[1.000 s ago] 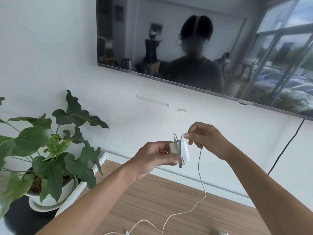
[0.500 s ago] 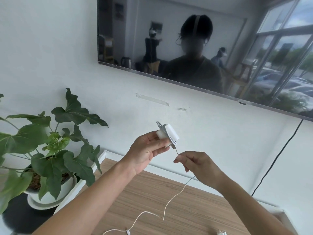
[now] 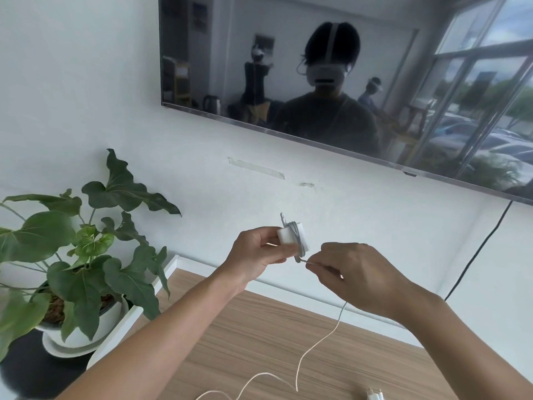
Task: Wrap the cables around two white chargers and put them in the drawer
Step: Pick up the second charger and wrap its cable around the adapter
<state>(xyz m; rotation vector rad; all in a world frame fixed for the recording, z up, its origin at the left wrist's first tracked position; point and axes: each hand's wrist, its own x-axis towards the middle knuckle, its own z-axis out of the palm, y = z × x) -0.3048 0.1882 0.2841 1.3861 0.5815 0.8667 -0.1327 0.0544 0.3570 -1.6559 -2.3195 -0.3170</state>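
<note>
Both arms reach forward, forearms bare. Left hand (image 3: 257,252) up at chest height, fingers curled into a firm grip; right hand (image 3: 350,277) just beside it, fingertips pinched (thumb hidden).

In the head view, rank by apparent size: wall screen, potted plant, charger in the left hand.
1. Wall screen: largest, though cropped by the frame.
2. Potted plant.
3. Charger, held up by the left hand: smallest, despite sitting nearer the camera than the screen.
</note>
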